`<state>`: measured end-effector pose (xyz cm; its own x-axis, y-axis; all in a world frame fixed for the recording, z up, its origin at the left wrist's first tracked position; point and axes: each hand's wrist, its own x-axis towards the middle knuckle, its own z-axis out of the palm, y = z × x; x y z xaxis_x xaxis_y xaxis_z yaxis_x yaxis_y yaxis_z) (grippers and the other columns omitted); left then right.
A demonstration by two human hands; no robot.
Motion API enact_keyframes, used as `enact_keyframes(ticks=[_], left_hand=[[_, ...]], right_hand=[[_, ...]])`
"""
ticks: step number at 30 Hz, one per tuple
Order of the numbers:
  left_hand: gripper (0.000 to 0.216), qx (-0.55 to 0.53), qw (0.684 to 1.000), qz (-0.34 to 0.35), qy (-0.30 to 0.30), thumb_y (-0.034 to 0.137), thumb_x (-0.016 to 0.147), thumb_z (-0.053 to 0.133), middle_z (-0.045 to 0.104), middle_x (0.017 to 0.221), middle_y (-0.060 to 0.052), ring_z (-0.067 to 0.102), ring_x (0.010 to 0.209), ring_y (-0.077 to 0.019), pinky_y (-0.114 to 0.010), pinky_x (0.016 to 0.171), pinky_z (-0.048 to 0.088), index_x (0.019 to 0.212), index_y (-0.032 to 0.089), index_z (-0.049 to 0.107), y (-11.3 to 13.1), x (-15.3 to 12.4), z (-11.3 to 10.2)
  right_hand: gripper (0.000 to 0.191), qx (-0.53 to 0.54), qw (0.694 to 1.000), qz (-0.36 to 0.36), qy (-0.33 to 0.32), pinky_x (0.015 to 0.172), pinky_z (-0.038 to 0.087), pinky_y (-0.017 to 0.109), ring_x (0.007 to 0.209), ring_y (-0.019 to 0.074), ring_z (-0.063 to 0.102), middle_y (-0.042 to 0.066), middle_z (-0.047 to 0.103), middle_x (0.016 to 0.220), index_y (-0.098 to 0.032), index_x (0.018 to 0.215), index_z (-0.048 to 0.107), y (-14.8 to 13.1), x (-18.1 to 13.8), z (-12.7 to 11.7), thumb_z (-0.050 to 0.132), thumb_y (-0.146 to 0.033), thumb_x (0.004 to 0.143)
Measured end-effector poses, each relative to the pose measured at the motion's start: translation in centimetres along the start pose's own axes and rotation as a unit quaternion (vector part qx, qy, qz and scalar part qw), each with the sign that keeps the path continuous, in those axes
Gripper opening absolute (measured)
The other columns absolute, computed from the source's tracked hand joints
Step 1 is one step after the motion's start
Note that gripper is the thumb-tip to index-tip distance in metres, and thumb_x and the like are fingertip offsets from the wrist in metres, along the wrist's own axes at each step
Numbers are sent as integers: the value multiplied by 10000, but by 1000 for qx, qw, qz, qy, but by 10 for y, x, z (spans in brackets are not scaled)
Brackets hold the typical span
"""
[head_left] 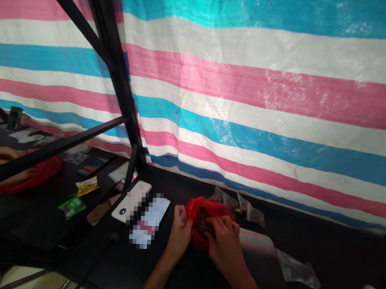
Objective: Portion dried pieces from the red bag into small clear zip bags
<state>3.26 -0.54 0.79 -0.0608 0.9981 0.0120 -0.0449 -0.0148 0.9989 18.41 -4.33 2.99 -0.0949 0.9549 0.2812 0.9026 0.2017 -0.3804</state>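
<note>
A red plastic bag (195, 240) stands open on the black table with dark brown pieces (203, 221) inside. My left hand (180, 233) is closed on the left side of its rim; a pale, see-through patch near the thumb could be clear plastic. My right hand (225, 241) reaches in from the right, fingers bent together at the brown pieces; what lies between the fingertips is too small to name. Behind the red bag lie small clear bags (252, 213) with brown contents. Partly under my right forearm is a flat, shiny tray-like plate (259, 245).
A white phone-like device (143, 189) and a pixelated card (151, 219) lie left of my hands. A clear plastic bag (298, 268) is at right. Beyond a black metal frame (119, 86), another person's hands (7, 157) work at a red bag (46, 170). Striped sheeting (246, 87) hangs behind.
</note>
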Motion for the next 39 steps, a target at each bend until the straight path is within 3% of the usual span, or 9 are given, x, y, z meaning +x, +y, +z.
enact_keyframes(ticks=[4,6,9,13,17,24,30,39], left_hand=[[370,116,986,98,66,316,833,661,506,1300,-126,515,1262,-275,-487,1107,412,1137,209,479,2,-17,-17],[249,184,967,152,86,313,857,657,449,1373,-142,433,1355,-304,-511,1143,373,1038,214,518,5,-31,-26],[181,247,947,183,98,338,912,612,556,1224,-126,541,1209,-292,-477,1039,472,1044,222,570,16,-46,-32],[283,263,950,166,11,407,913,625,691,1063,-93,645,1009,-276,-415,890,543,1135,233,642,32,-40,-22],[231,269,955,116,-45,397,880,678,745,930,-56,678,847,-253,-383,791,544,1056,247,690,28,-19,-11],[166,295,936,174,-81,385,894,678,762,889,-48,689,785,-226,-348,737,506,937,228,708,6,-16,-9],[228,294,934,187,-78,396,907,637,749,1003,-86,679,898,-252,-392,819,512,1041,220,690,1,-20,-9],[291,251,943,217,-35,355,853,663,651,1045,-104,597,996,-272,-407,876,512,1096,195,667,-10,-21,-14]], right_hand=[[356,68,997,42,20,872,407,424,974,279,589,56,724,989,-270,1063,672,-2,1,-5,613,-47,791],[353,81,994,63,46,864,421,430,934,277,591,66,702,967,-270,1061,685,0,1,-6,612,-60,786],[334,86,992,58,73,855,439,439,919,278,597,75,688,976,-275,1089,685,5,2,-11,595,-104,816],[256,100,991,12,91,885,441,438,987,271,605,60,697,1056,-291,1143,660,14,5,-25,581,-221,909],[213,102,985,-32,134,881,442,429,992,267,614,51,719,1061,-295,1154,648,17,5,-33,570,-343,962],[334,50,979,-162,114,932,418,403,1070,232,594,23,707,1219,-317,1271,626,7,0,-24,552,-192,970],[548,15,970,-220,105,927,419,382,1052,203,590,3,706,1242,-356,1327,617,2,-4,-22,455,-38,911],[354,38,969,-214,116,920,449,389,1027,217,610,57,707,1140,-270,1321,610,-2,-5,-26,561,-202,976]])
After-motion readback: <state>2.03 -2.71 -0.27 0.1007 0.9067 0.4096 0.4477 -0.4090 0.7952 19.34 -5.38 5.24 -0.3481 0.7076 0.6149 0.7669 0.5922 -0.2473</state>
